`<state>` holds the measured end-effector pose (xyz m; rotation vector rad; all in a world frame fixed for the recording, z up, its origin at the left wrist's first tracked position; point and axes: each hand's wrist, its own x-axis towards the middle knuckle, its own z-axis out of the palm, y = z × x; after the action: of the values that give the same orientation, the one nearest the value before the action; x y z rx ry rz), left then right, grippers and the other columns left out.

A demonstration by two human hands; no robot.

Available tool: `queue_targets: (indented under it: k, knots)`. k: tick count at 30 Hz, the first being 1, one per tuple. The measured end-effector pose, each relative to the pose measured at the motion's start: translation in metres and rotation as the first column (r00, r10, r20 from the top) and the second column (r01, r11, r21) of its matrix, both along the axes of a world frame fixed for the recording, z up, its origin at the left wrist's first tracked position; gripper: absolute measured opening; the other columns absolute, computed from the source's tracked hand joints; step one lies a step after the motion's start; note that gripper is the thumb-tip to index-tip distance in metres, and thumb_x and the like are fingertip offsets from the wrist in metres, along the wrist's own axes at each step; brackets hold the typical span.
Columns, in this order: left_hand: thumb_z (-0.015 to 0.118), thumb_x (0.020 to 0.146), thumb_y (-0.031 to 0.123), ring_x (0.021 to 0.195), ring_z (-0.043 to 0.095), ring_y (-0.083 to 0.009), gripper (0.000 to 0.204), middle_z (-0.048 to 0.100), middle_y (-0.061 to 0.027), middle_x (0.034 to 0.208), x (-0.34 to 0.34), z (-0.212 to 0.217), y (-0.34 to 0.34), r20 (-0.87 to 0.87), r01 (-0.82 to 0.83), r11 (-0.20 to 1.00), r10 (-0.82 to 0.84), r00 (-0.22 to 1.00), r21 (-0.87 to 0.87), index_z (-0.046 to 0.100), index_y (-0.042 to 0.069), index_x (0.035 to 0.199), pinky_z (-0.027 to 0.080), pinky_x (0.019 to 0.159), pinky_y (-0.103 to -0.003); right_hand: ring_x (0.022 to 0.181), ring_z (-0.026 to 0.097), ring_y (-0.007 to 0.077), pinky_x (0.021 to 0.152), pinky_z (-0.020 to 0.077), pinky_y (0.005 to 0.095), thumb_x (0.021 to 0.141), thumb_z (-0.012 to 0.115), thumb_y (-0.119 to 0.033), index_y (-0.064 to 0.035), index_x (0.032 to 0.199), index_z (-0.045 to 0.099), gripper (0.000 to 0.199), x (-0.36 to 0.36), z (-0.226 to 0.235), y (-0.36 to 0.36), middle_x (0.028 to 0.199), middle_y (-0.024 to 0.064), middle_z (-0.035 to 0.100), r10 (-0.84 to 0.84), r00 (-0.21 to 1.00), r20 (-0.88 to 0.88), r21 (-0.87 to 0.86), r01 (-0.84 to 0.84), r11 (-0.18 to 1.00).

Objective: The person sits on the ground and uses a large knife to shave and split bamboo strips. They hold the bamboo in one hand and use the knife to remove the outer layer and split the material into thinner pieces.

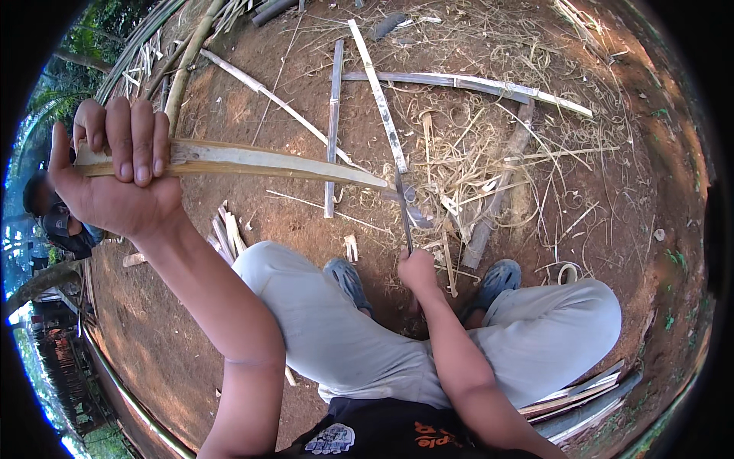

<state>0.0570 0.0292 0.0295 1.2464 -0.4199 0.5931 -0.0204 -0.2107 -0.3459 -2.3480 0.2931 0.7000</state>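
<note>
My left hand (126, 164), raised at the left, is closed round one end of a split bamboo strip (260, 162). The strip runs to the right, its pale inner face showing, and its far end meets a long dark knife blade (403, 206). My right hand (419, 269) is closed low in front of me between my knees, gripping the knife; its handle is hidden in the fist. Beyond the blade's upper end lies another bamboo slat (378, 96), pale with dark marks. Whether that slat touches the blade I cannot tell.
Curly bamboo shavings (489, 191) cover the brown ground ahead. Several slats lie there, with a crosswise pair (474, 84) and a thick wooden piece (501, 191). Split pieces (589, 402) lie by my right knee. A person (65, 218) sits at far left.
</note>
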Motion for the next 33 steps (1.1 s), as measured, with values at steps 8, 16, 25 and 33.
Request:
queue_targets:
  k: [8,16,25,33]
  knots:
    - [0.04,0.102,0.028,0.036,0.026,-0.0051,0.032,0.031,0.0051,0.048,0.003,-0.002,-0.01,0.023,-0.129,0.991,0.128,0.992,0.039,0.038,0.016,0.072,0.025,0.034,-0.018,0.07,0.064,0.0495,0.066,0.0492,0.0572,0.101,0.053,-0.031,0.0048,0.079,0.066,0.044,-0.015,0.051,0.021,0.068,0.0283,0.063,-0.043,0.945,0.324,0.3,-0.059,0.952]
    - [0.039,0.102,0.024,0.037,0.024,-0.0058,0.032,0.03,0.0043,0.048,0.006,-0.002,-0.016,0.048,-0.158,0.986,0.156,0.987,0.059,0.035,0.016,0.071,0.024,0.034,-0.019,0.065,0.063,0.0484,0.064,0.0486,0.0558,0.102,0.051,-0.031,0.0039,0.08,0.066,0.044,-0.01,0.017,0.012,0.064,0.028,0.061,0.008,0.97,0.243,0.23,-0.065,0.971]
    - [0.038,0.103,0.023,0.036,0.025,-0.0054,0.031,0.032,0.0047,0.047,0.004,-0.002,0.0,0.034,0.151,0.988,-0.151,0.988,-0.009,0.036,0.016,0.073,0.025,0.034,-0.018,0.08,0.066,0.0508,0.077,0.051,0.0571,0.101,0.052,-0.036,0.0054,0.086,0.07,0.047,-0.011,-0.018,0.0,0.079,0.0308,0.067,-0.066,0.994,0.081,0.126,0.055,0.99]
    - [0.039,0.103,0.026,0.043,0.031,-0.0092,0.027,0.034,0.0025,0.05,0.003,-0.004,0.018,0.042,0.249,0.966,-0.252,0.967,0.067,0.039,0.014,0.079,0.03,0.042,-0.023,0.073,0.065,0.0474,0.07,0.05,0.054,0.101,0.053,-0.032,0.0037,0.079,0.067,0.044,-0.004,0.026,0.006,0.071,0.0284,0.064,-0.104,0.969,0.223,0.273,0.041,0.961]
